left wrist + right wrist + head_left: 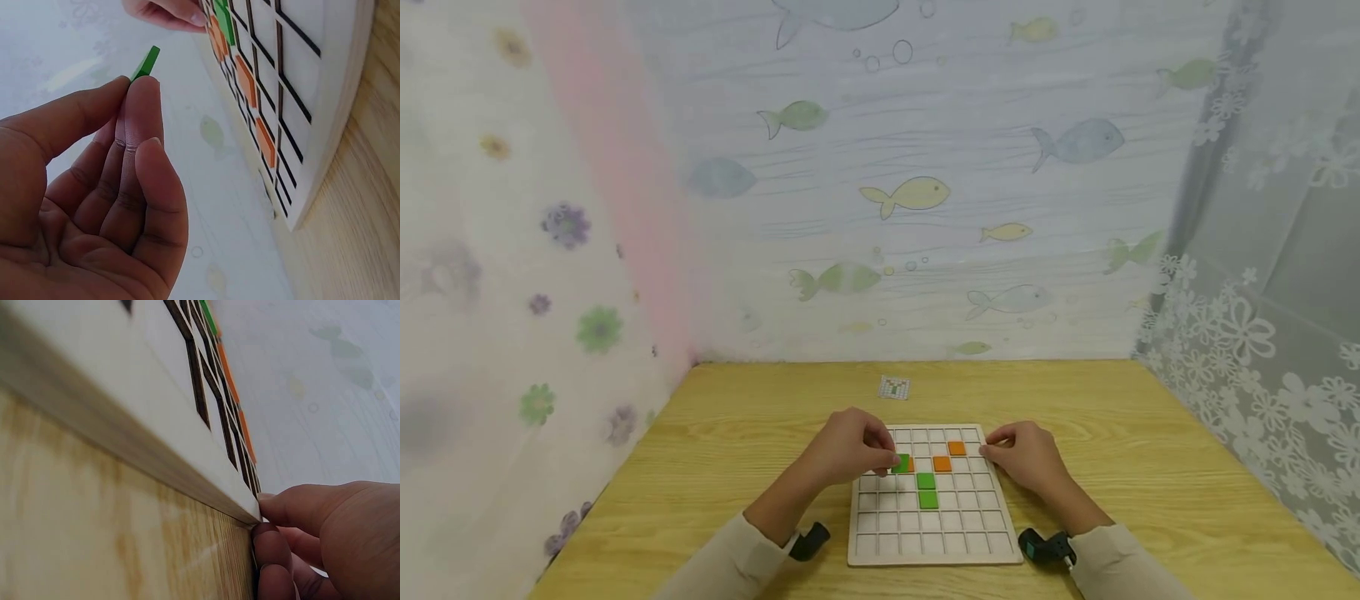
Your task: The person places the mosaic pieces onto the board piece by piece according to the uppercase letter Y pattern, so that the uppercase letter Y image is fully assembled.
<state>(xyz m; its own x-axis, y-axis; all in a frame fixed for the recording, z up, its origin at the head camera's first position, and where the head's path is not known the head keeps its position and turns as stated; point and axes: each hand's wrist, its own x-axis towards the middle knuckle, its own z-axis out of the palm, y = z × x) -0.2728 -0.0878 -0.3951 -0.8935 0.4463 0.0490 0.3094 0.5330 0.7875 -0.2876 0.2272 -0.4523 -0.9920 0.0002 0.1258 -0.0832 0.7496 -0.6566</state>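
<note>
**Two hands at a white gridded board, one pinching a green tile**

Two hands work at a white wooden board cut into square cells (pixel 934 542), which lies flat on a light wooden table (pixel 1150 433). The left hand (pixel 848 448) hovers over the board's upper left part and pinches a thin green square tile (pixel 145 63) between thumb and fingertips; in the left wrist view the tile stands edge-on above the fingers, held clear of the board. From the head view that same tile shows just beside an orange one, over a cell in the third row from the far edge.

The right hand (pixel 1028 457) rests at the board's right edge, near its far corner. In the right wrist view its curled fingers (pixel 275 540) press against the rim of the board at the corner, and the thumb lies along the top of the edge, so it grips the board.

Set in the cells are two green square tiles (pixel 928 490), one directly below the other near the middle, and orange square tiles (pixel 957 447) further up, one by the right hand and one a row lower to its left.

Beyond the board, well apart from it, a small printed card with a grid pattern (pixel 894 387) lies on the table. Fabric walls printed with fish (pixel 910 193) and flowers close in the space.
</note>
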